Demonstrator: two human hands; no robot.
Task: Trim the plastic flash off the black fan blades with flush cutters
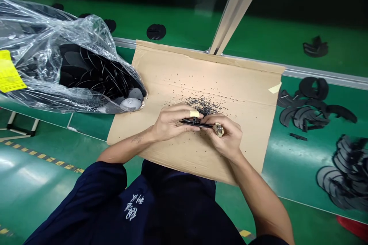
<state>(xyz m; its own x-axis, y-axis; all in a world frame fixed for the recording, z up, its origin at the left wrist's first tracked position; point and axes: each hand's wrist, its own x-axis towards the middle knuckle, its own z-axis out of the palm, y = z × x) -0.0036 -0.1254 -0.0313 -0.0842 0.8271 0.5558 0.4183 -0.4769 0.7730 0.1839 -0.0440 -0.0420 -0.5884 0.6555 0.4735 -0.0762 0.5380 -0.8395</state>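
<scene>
My left hand grips a thin black plastic disc, seen nearly edge-on, between thumb and fingers. Yellow tape is wrapped round one of its fingertips. Closed in my right hand is a small tool with a brass-coloured end; its working end is hidden at the disc. Both hands meet above a brown cardboard sheet. Just beyond my fingers lies a scatter of tiny black plastic scraps.
At left, a clear plastic bag holds many black discs. Loose curved black pieces lie right of the cardboard, with stacked black parts nearer me. A metal post rises behind the cardboard.
</scene>
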